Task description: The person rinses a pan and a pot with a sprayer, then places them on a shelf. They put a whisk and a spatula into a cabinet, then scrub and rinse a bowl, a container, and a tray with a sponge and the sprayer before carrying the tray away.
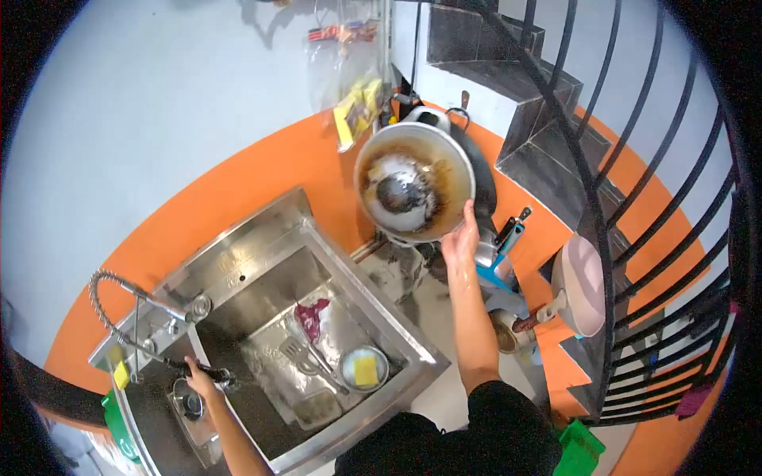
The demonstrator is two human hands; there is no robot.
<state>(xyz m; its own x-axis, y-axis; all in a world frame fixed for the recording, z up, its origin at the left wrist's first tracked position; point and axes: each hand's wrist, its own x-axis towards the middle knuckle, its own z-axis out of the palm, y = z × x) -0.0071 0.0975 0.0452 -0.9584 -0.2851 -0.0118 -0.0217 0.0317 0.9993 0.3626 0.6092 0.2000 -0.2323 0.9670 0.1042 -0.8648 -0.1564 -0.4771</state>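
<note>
My left hand [201, 382] is wrapped round the black handle of a spray faucet [178, 365], over the left side of the steel sink [381, 297]. With my right hand [460, 239] I grip the right rim of a large metal wok [379, 198]. The wok is tilted up beyond the sink's right corner, with brown and black stains on the surface facing me. A slotted turner [296, 349] lies in the wet basin with another long-handled utensil. Beside them sits a bowl [346, 376] holding a yellow sponge [366, 370]. A dark red net or cloth [311, 319] lies farther back.
A black-railed spiral staircase [548, 163] rises on the right, with a light pink pan [582, 285] hanging near it. Blue- and black-handled utensils [512, 242] stand close to my right hand. Plastic bags with yellow sponges [357, 111] hang on the wall.
</note>
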